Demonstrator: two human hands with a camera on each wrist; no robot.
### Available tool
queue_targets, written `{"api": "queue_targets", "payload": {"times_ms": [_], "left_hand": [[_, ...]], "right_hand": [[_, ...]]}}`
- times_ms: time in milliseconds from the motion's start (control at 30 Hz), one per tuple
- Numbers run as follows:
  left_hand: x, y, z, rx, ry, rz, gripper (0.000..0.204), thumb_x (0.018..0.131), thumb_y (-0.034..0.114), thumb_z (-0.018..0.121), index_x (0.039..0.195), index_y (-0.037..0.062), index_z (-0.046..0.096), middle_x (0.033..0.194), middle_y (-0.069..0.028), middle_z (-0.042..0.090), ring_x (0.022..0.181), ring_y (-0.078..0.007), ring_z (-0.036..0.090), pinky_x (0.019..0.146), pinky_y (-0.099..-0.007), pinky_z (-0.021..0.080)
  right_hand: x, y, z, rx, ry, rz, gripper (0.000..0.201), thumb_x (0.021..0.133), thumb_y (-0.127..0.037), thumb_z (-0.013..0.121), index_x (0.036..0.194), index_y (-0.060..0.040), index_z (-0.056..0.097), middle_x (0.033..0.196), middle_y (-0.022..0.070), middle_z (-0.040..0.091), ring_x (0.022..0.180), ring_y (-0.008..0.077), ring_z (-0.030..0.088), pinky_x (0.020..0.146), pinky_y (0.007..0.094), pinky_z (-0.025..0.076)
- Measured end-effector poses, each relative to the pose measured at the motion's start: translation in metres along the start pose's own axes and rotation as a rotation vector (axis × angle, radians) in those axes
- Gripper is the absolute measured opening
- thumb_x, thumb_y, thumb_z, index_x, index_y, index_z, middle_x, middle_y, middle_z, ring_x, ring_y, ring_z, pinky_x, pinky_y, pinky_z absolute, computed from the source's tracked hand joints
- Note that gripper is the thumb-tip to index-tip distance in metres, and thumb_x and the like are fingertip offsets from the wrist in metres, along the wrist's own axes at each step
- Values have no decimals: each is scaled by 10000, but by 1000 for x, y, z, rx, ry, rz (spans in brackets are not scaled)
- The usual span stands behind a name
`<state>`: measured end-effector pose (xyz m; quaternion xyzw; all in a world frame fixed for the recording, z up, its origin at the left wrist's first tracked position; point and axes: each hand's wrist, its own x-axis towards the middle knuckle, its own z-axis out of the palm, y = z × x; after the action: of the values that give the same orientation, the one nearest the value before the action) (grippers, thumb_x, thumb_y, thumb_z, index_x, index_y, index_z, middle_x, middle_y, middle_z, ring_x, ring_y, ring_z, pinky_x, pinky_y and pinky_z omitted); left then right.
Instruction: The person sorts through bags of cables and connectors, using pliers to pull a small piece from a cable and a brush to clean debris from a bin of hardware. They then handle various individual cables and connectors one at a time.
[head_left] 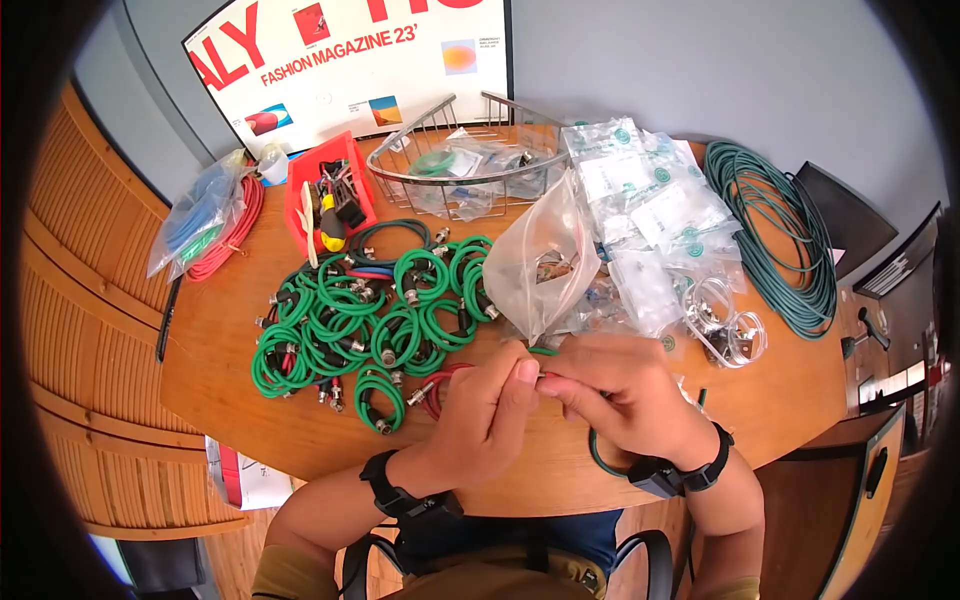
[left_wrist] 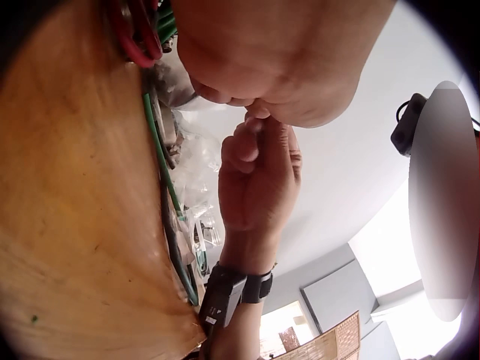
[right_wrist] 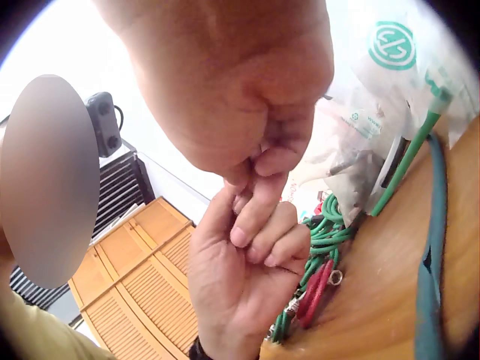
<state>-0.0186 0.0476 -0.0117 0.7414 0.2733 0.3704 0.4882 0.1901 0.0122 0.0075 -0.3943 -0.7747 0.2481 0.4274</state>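
Note:
Both hands meet above the table's front part, fingertips together. The left hand [head_left: 487,402] pinches a small thin piece [head_left: 542,375] between thumb and finger; the right hand [head_left: 630,395] pinches it from the other side. Fingers mostly cover the piece, and its kind cannot be told. A bit of green cable [head_left: 545,351] shows just behind the fingertips. In the left wrist view the right hand [left_wrist: 259,184] has curled fingers against the left hand [left_wrist: 270,64]. The right wrist view shows the left hand [right_wrist: 247,262] below the right hand [right_wrist: 232,90].
Coiled green cables [head_left: 395,335] with metal connectors lie left, red cable [head_left: 432,400] beside them. Behind stand a red tool bin [head_left: 363,160], a wire basket [head_left: 465,180] and an open plastic bag [head_left: 540,270]. Flat bags [head_left: 645,200] and a dark green coil [head_left: 770,230] lie right.

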Motion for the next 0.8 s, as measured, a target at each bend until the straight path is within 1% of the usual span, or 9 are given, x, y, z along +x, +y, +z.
{"api": "queue_targets", "payload": {"times_ms": [33, 100, 200, 333, 433, 500, 633, 700, 800], "left_hand": [[0, 1, 0, -1, 0, -1, 332, 1161, 198, 395, 918, 8, 518, 652, -1, 428, 590, -66, 379, 528, -281, 309], [1, 2, 2, -52, 1, -79, 347, 1168, 225, 380, 910, 25, 498, 650, 15, 419, 589, -55, 362, 527, -273, 297], [5, 8, 3, -126, -17, -159, 358, 1173, 242, 364, 906, 36, 486, 649, 18, 421, 582, -52, 349, 532, -268, 292], [6, 8, 1, -233, -40, -173, 363, 1175, 245, 354, 921, 37, 507, 645, 22, 418, 571, -59, 348, 539, -266, 293], [5, 2, 0, -164, -36, -127, 348, 1170, 235, 372, 928, 30, 514, 649, 12, 431, 576, -76, 361, 536, -280, 305], [5, -6, -3, 67, -7, 93, 326, 1161, 219, 399, 937, 20, 525, 654, -12, 467, 573, -98, 395, 533, -294, 333], [1, -3, -1, 4, -29, 55, 296, 1148, 195, 432, 946, 11, 544, 664, -49, 513, 565, -126, 456, 533, -308, 368], [2, -7, 1, 9, 1, 143, 288, 1141, 176, 445, 923, 16, 544, 667, -62, 539, 556, -137, 498, 534, -309, 386], [2, -3, -3, 130, -1, 169, 291, 1136, 162, 444, 895, 19, 525, 637, -58, 529, 542, -134, 502, 527, -309, 386]], "right_hand": [[0, 0, 1, 0, -1, 1, 121, 959, -55, 749, 1048, 26, 738, 852, 90, 686, 647, 207, 662, 571, 299, 490], [-1, 1, 3, -406, 114, -243, 242, 856, -47, 779, 1084, 27, 741, 897, 90, 661, 701, 269, 670, 606, 374, 544], [-1, -4, -2, -576, 125, -329, 324, 786, -49, 799, 1093, 37, 740, 952, 97, 672, 713, 270, 680, 614, 379, 554], [0, -7, -2, -669, 127, -377, 329, 780, -53, 788, 1096, 26, 736, 942, 101, 668, 723, 276, 681, 614, 371, 555], [2, -7, -2, -438, 140, -277, 237, 859, -98, 773, 1063, 15, 730, 893, 103, 654, 736, 281, 678, 606, 381, 545], [4, -20, -5, -173, 27, 1, 144, 962, -123, 734, 992, 15, 701, 826, 123, 624, 707, 302, 635, 598, 404, 500], [0, -13, -5, 44, -27, 137, 174, 1023, -124, 693, 930, 20, 665, 758, 141, 579, 666, 324, 575, 596, 421, 449], [1, -18, -5, 279, -107, 346, 172, 1028, -88, 672, 900, 25, 650, 737, 149, 558, 650, 330, 534, 605, 421, 423], [1, -12, -3, 296, -95, 286, 131, 1015, -77, 684, 926, 19, 681, 740, 144, 571, 651, 317, 575, 584, 412, 440]]}}
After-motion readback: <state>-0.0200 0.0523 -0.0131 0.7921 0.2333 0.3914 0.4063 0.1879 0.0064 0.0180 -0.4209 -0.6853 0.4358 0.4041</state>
